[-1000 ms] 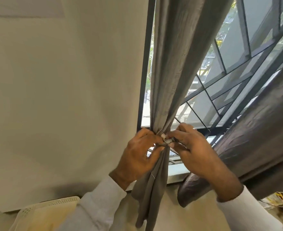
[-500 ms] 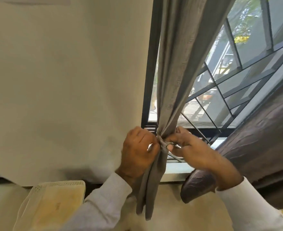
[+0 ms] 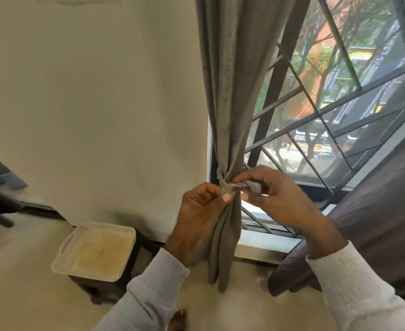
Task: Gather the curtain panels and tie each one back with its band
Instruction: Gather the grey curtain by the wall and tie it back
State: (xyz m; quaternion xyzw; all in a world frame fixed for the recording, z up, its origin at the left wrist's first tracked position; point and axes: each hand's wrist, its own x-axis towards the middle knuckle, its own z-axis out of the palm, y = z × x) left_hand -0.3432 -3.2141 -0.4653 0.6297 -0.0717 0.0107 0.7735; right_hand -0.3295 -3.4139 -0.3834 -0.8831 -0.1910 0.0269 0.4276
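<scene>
A grey curtain panel (image 3: 230,91) hangs gathered into a narrow bunch at the window's left edge. A grey band (image 3: 225,185) wraps the bunch at its pinched waist. My left hand (image 3: 196,211) pinches the band's left part against the fabric with thumb and fingers. My right hand (image 3: 275,199) pinches the band's free end (image 3: 251,186), stretched out to the right. Below the waist the curtain's tail (image 3: 223,254) hangs loose. A second, darker panel (image 3: 375,211) bulges at the right, untied.
The window (image 3: 339,103) has a dark metal grille (image 3: 316,111) and a sill (image 3: 263,240) behind the curtain. A white perforated tray (image 3: 96,252) sits on a dark stool at lower left. A plain wall (image 3: 101,103) fills the left. A bare foot (image 3: 178,318) shows at the bottom.
The view has pulled back and tilted, showing more floor and tray. My right hand has drawn the band's end out to the right; my left hand stays at the waist.
</scene>
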